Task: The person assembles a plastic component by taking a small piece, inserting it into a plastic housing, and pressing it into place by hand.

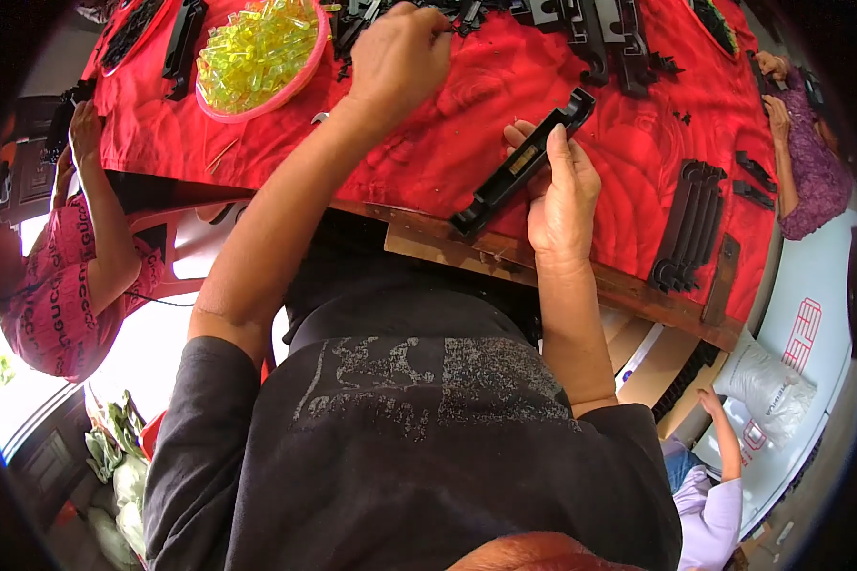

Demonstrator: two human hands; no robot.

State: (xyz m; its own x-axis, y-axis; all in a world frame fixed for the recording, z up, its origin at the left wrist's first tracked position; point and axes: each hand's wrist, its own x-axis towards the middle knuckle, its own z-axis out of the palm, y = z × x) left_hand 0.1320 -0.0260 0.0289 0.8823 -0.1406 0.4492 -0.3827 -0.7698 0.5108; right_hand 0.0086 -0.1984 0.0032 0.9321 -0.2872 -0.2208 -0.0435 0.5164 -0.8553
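My right hand [567,195] grips a long black plastic housing [522,164], with the thumb over its edge and the fingers behind. The housing is tilted, its far end up to the right, and a small yellowish strip shows inside. At the far side of the table my left hand [402,59] reaches to a pile of small black plastic parts [360,21]. Its fingers are curled together over the pile's edge. What they hold, if anything, is hidden.
A pink basket [262,112] of clear yellow pieces stands at left on the red tablecloth [462,143]. More black housings [690,224] lie at right, others [611,48] at the back. A person in pink [67,276] sits left; another's purple sleeve [814,171] is at right.
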